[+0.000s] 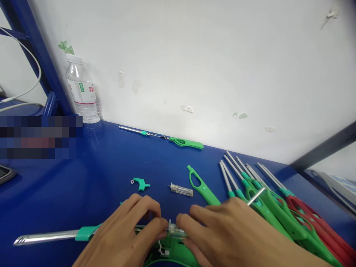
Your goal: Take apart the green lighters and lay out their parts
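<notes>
A long-nosed lighter lies opened up before me, its green half shell (180, 254) holding thin white wires and its metal tube (47, 236) pointing left. My left hand (128, 230) is closed around the lighter, thumb and fingertips pinched beside the tank valve. Between my hands sits a clear fuel tank (176, 230). My right hand (217, 230) is closed with its fingertips on that tank. A thin metal shaft (256, 196) sticks out behind the right hand; what it belongs to is hidden. Beyond the hands lie a teal trigger (141, 184), another clear tank (181, 190) and a green shell half (204, 188).
Several green lighters (289, 211) and red lighters (314, 222) are heaped at right. A partly assembled lighter (186, 143) lies along the white wall (194, 66). A water bottle (82, 92) stands at back left on the blue table (105, 159). A phone-like device (6, 173) rests far left.
</notes>
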{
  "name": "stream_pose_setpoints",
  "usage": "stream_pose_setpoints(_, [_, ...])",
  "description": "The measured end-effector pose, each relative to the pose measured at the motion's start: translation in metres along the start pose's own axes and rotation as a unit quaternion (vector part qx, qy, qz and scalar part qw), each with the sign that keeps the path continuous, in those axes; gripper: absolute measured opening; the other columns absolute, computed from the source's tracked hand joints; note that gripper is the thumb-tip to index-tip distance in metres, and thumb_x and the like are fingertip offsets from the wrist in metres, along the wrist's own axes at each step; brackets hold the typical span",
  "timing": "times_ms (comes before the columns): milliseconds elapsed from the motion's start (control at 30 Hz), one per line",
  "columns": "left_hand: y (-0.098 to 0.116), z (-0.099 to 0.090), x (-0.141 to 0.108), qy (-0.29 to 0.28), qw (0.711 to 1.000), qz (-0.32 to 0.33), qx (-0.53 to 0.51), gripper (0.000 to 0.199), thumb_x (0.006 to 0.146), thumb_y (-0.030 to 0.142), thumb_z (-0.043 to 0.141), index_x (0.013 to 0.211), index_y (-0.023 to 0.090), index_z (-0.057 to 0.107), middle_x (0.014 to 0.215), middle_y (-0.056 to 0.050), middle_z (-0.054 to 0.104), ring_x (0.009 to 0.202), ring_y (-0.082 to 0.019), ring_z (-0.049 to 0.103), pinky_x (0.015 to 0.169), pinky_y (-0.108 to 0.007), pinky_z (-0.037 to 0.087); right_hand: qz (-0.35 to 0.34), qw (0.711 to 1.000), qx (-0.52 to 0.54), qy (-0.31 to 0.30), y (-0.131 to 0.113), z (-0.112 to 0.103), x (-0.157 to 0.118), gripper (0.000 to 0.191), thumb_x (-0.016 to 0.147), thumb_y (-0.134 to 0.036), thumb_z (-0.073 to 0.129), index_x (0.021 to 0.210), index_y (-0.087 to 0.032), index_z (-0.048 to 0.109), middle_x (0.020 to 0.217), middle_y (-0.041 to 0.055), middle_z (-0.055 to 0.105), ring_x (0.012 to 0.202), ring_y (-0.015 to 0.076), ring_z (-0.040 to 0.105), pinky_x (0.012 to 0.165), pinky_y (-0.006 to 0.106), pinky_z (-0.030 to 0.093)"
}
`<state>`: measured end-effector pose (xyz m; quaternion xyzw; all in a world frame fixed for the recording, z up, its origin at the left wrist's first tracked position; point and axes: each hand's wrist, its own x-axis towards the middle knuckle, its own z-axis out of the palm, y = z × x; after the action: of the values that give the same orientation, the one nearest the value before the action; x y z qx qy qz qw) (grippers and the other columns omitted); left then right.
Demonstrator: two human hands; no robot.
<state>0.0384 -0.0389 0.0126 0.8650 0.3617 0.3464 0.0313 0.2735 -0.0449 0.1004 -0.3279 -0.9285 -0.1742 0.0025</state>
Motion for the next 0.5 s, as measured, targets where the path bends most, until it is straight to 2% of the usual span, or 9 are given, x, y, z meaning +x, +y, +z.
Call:
stream_pose_setpoints(100, [-0.006, -0.001, 0.002, 0.022, 0.998, 0.018, -0.052, 0.033, 0.112, 0.011, 0.04, 0.104, 0.028, 0.067, 0.102, 0.001, 0.063, 0.086, -0.015, 0.058, 0.083, -0.027, 0.046, -0.005, 1.0, 0.007, 0.03, 0.0, 0.0, 0.0, 0.028, 0.095, -0.026, 0.072, 0.093, -0.028, 0.044, 0.066, -0.0132, 0.059, 0.041, 0.0154, 0.056, 0.042, 0.038, 0.013])
stream_pose_setpoints(267, [-0.011, -0.004, 0.004, -0.011, 0.998, 0.023, -0.058, 0.034, 0.108, 0.005, 0.041, 0.099, 0.027, 0.066, 0.098, 0.002, 0.065, 0.084, -0.016, 0.058, 0.078, -0.029, 0.045, -0.017, 1.0, 0.015, 0.01, 0.001, 0.0, 0.002, 0.026, 0.094, -0.025, 0.072, 0.093, -0.027, 0.046, 0.068, -0.0118, 0.062, 0.042, 0.0156, 0.057, 0.043, 0.038, 0.009])
stream_pose_setpoints(433, [-0.017, -0.008, 0.0, -0.009, 1.0, 0.012, 0.025, 0.031, 0.109, 0.009, 0.044, 0.107, 0.028, 0.068, 0.104, 0.001, 0.067, 0.091, -0.018, 0.063, 0.088, -0.033, 0.047, 0.014, 0.995, 0.024, -0.092, 0.006, -0.004, 0.007, 0.028, 0.086, -0.019, 0.078, 0.096, -0.025, 0.053, 0.079, -0.0066, 0.071, 0.052, 0.019, 0.067, 0.045, 0.036, 0.005])
stream_pose_setpoints(500, [-0.021, -0.01, -0.002, -0.001, 0.999, 0.0, 0.043, 0.027, 0.109, 0.012, 0.048, 0.112, 0.029, 0.069, 0.107, 0.001, 0.068, 0.092, -0.018, 0.064, 0.085, -0.033, 0.049, 0.021, 0.992, 0.032, -0.119, 0.009, -0.004, 0.007, 0.024, 0.086, -0.018, 0.078, 0.097, -0.024, 0.057, 0.085, -0.0045, 0.073, 0.059, 0.0196, 0.071, 0.045, 0.036, 0.005])
